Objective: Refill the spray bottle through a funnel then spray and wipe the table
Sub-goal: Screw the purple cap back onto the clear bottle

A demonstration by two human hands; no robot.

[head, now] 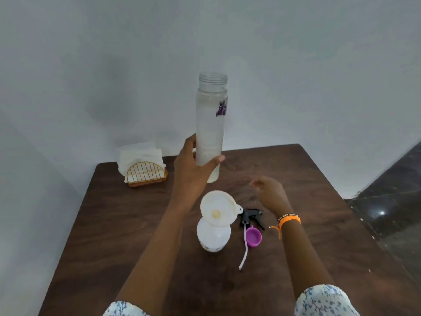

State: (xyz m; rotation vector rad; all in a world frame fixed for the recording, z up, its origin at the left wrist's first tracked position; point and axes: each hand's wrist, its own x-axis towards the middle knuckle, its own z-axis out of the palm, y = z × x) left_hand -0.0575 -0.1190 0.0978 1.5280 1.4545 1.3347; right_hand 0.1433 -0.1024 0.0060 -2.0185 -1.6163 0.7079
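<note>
My left hand [193,169] grips the lower part of a tall clear water bottle [210,119], uncapped and upright, lifted above the table. Below it stands the white spray bottle [213,238] with a white funnel [218,207] seated in its neck. The black spray head [250,216] with its pale dip tube lies on the table to the bottle's right, and a purple cap [253,237] sits beside it. My right hand [270,192] hovers over the table with loosely curled fingers, holding nothing.
A gold wire holder with white napkins [143,167] stands at the back left corner of the dark wooden table [114,224]. A pale wall runs behind. A dark floor lies beyond the table's right edge.
</note>
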